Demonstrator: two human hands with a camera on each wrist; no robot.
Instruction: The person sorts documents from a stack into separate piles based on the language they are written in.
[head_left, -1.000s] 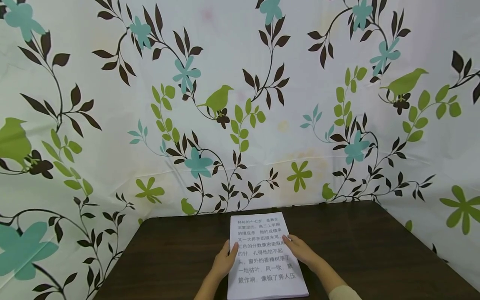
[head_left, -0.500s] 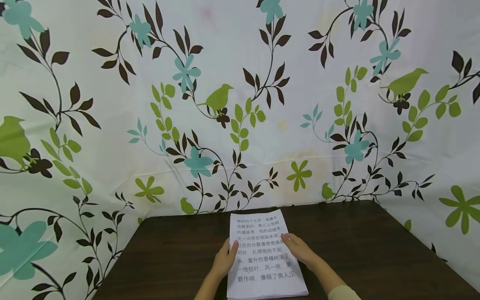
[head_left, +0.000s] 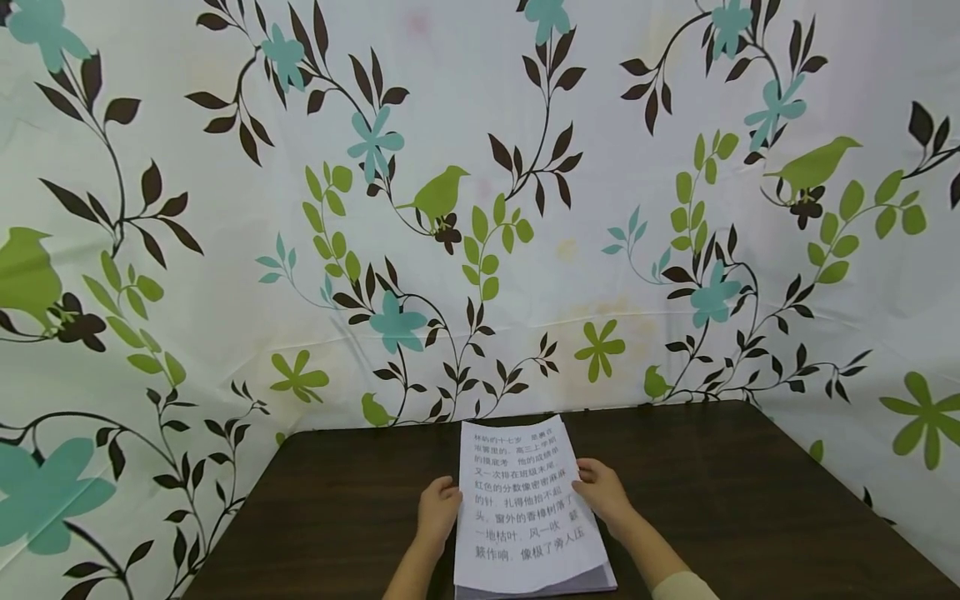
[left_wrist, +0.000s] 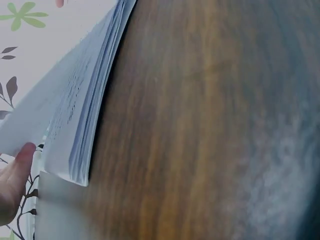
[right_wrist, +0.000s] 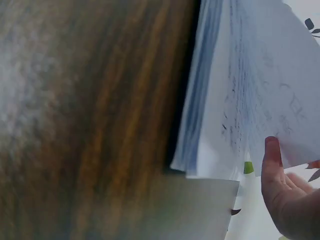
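A stack of printed paper (head_left: 600, 580) lies on the dark wooden table, its layered edge (left_wrist: 86, 145) facing the left wrist view. Its top sheet (head_left: 517, 512), covered in large Chinese characters, is raised off the sheets beneath and bows slightly. At the sheet's left edge my left hand (head_left: 438, 512) pinches it, while my right hand (head_left: 604, 498) pinches the right edge. In the right wrist view a fingertip of the right hand (right_wrist: 287, 195) presses on the lifted sheet (right_wrist: 292, 95), over a gap above the stack (right_wrist: 197, 120). Most of the other fingers are behind the paper.
The brown wood-grain table (head_left: 360, 500) extends to both sides of the stack. Behind it hangs a white cloth (head_left: 525, 350) printed with green birds, blue flowers and dark leaves, close against the table's far edge.
The top sheet has come up off the stack, showing the pages below at its near right corner. Both hands shifted from resting over the stack's sides to gripping that sheet's edges.
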